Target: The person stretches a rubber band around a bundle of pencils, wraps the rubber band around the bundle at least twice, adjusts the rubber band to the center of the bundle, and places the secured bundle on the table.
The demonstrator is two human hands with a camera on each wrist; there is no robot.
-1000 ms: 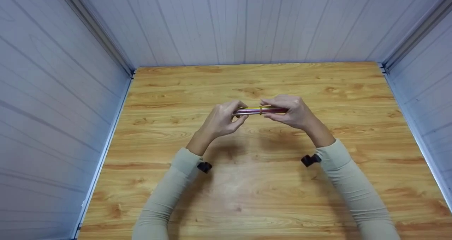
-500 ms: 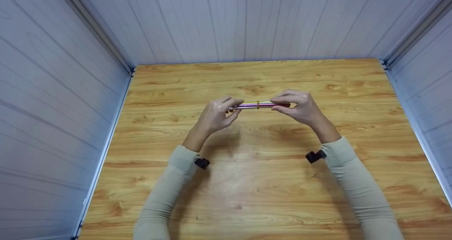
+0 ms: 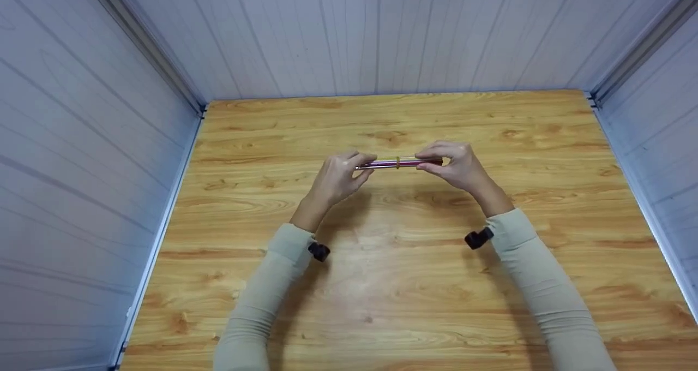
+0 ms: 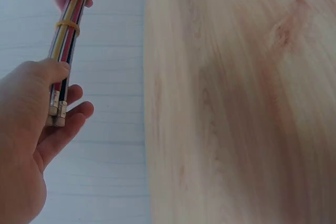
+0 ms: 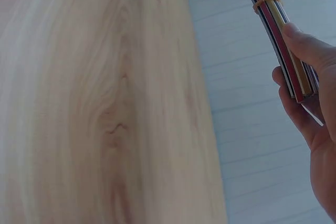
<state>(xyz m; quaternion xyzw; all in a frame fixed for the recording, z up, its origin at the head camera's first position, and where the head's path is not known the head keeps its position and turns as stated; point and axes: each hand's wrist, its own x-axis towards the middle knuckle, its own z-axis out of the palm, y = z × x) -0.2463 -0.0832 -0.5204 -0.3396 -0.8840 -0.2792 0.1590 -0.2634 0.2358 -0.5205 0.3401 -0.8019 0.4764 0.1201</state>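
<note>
A bundle of pencils (image 3: pixel 386 163) is held level above the table, between both hands. Red, yellow and dark striped pencils (image 4: pixel 67 45) show in the left wrist view, with eraser ends near the left palm. A yellow rubber band (image 5: pixel 266 1) circles the bundle around its middle. My left hand (image 3: pixel 339 179) pinches the eraser end between thumb and fingers. At the opposite end, my right hand (image 3: pixel 456 165) grips the pencils with its thumb (image 5: pixel 302 43) on top and fingers beneath. Parts of both ends are hidden by the fingers.
The wood-grain table (image 3: pixel 371 283) lies below the hands. Pale panelled walls (image 3: pixel 349 38) enclose its back, left and right sides. A small black device (image 3: pixel 479 238) sits at the right cuff, and another black device (image 3: pixel 319 251) at the left.
The bundle has risen slightly toward the back of the table. My right hand has slid outward along it, so more of the pencils shows between the hands. The rubber band stays around them.
</note>
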